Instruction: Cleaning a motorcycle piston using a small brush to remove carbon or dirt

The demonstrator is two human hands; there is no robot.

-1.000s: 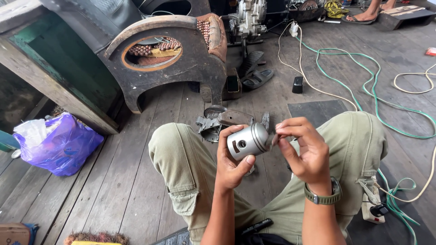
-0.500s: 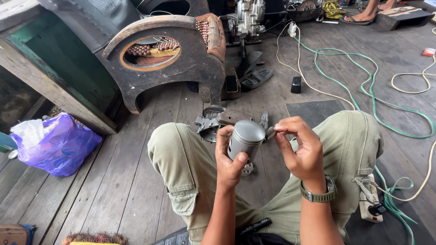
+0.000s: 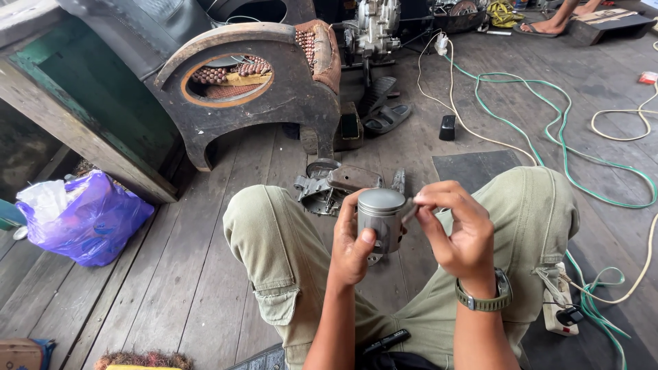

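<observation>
Left hand (image 3: pixel 351 248) grips a metal piston (image 3: pixel 381 218) upright above the lap, fingers wrapped round its skirt. Right hand (image 3: pixel 458 233) fingers pinch at the piston's top edge. Engine cover parts (image 3: pixel 334 186) lie on the wooden floor (image 3: pixel 171 274) just beyond the knees

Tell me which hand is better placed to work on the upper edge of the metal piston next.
Probably the right hand: its fingertips already pinch at the upper edge of the metal piston. The left hand is wrapped around the piston body, thumb on its side, holding it upright, so it is taken up with steadying.
</observation>
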